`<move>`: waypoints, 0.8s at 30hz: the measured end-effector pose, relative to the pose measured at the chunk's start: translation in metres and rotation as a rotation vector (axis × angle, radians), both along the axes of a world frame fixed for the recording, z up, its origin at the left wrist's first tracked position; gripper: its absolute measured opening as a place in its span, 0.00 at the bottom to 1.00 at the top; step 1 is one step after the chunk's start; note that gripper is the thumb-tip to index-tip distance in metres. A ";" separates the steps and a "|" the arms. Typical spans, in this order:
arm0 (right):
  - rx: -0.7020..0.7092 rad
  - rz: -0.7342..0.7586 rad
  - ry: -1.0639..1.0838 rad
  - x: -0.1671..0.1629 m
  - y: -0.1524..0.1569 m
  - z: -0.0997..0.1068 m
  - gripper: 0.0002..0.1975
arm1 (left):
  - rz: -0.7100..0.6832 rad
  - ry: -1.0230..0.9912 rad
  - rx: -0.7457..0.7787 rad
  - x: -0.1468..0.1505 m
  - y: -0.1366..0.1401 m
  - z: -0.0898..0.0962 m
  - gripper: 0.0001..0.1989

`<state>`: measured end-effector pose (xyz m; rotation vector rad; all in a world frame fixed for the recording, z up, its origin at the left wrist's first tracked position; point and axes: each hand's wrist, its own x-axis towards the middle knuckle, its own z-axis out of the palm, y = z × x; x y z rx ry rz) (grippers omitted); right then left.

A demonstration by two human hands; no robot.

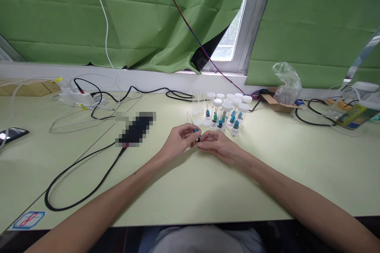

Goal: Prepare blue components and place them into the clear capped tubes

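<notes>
Close together over the table, both my hands are at one small blue-and-black part with a thin bent metal wire [193,125] rising from it. My left hand [181,139] pinches its blue middle between thumb and fingers. The fingertips of my right hand [221,147] are closed at its black lower end. Just beyond my hands stands a group of clear vials with white caps [227,105], several holding similar blue or green parts with wires. Beside them, to the left, are uncapped clear tubes [198,102] and loose white caps [203,123] lying flat.
A blurred-out black device [135,129] with a looping black cable lies left of my hands. Further left are a phone [14,135] and a white power strip [77,98]. Right of the vials sit a cardboard box with a plastic bag [285,85] and a labelled jar [358,112].
</notes>
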<state>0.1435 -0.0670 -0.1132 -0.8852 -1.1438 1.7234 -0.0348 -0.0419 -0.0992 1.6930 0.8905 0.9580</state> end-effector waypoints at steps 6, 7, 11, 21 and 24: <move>0.032 -0.026 -0.082 0.000 -0.001 0.003 0.17 | -0.008 0.039 0.024 -0.001 0.000 0.000 0.15; 0.043 -0.032 -0.093 0.000 -0.001 0.003 0.17 | -0.008 0.055 0.037 -0.001 0.000 0.000 0.15; 0.081 -0.040 -0.114 0.000 -0.001 0.001 0.17 | -0.009 0.090 0.072 -0.002 0.000 0.001 0.14; 0.116 -0.075 -0.171 -0.001 -0.001 0.004 0.18 | 0.012 0.102 0.072 -0.001 0.001 0.000 0.13; 0.135 -0.089 -0.197 -0.001 -0.001 0.003 0.18 | 0.014 0.113 0.074 -0.001 0.000 0.000 0.13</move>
